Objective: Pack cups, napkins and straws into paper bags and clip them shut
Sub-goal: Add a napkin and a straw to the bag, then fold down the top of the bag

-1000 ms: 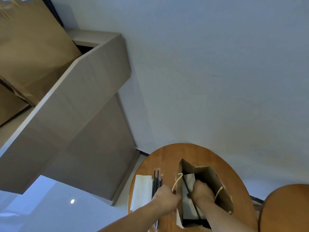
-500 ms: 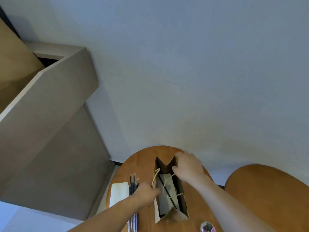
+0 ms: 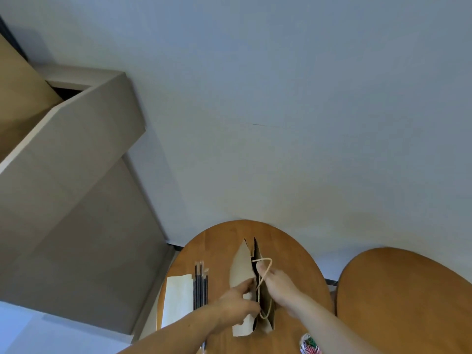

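A brown paper bag (image 3: 241,267) with cream rope handles stands on the round wooden table (image 3: 224,236), its mouth pressed nearly flat. My left hand (image 3: 237,305) holds the bag's left wall near the top. My right hand (image 3: 278,284) grips the right wall by the handles, squeezing the sides together. The bag's contents are hidden. Several black straws (image 3: 200,286) lie left of the bag, and a stack of white napkins (image 3: 176,300) lies left of the straws.
A small container of coloured clips (image 3: 310,344) sits at the table's near right edge. A second round wooden table (image 3: 403,297) stands to the right. A grey cabinet (image 3: 76,200) rises at the left, against a pale wall.
The bag's mouth was open with my right hand at its far rim; now both hands press the sides together and the mouth is nearly flat.
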Tool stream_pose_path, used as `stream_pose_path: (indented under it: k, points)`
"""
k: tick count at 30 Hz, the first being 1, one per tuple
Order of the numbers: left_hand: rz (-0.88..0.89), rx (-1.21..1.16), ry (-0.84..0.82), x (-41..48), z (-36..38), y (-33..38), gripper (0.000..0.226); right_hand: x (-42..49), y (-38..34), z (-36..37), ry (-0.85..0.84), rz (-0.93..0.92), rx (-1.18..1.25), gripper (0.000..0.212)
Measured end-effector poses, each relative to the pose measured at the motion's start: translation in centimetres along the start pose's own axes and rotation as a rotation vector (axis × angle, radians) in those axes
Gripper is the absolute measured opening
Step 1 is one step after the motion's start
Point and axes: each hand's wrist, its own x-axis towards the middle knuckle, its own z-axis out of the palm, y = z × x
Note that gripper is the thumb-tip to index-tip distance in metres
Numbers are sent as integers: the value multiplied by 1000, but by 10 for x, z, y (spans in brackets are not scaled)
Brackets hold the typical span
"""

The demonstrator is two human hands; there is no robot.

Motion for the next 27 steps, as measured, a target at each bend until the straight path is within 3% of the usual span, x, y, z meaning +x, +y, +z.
stream_pose_path:
  k: [6, 9, 14, 15, 18, 20, 23, 25, 27]
  points:
    - [125, -58, 69, -5, -1, -22, 86, -5, 6, -2, 52, -3, 291, 46]
    - [118, -20, 133, -7, 7, -29, 93, -7, 9, 1, -56, -10, 286, 54]
    - [23, 133, 430, 6, 26, -5, 13, -8, 12, 3, -126, -57, 193, 50]
    - [11, 183, 459, 8, 27, -1, 13, -7, 12, 0, -135, -69, 167, 46]
    - [10, 252, 498, 11, 23, 4, 29, -1, 17, -13, -94, -213, -112, 27]
    - [16, 322, 487, 13, 14, 7, 32, 5, 22, -25, 60, -361, -437, 35]
    - [18, 475, 406, 14, -2, 15, 34, 8, 25, -45, 361, -631, -690, 54]
    - [71, 574, 349, 14, -12, 19, 35, 12, 28, -56, 419, -737, -817, 62]
    - [139, 703, 275, 15, -21, 25, 35, 16, 29, -64, 374, -758, -928, 62]
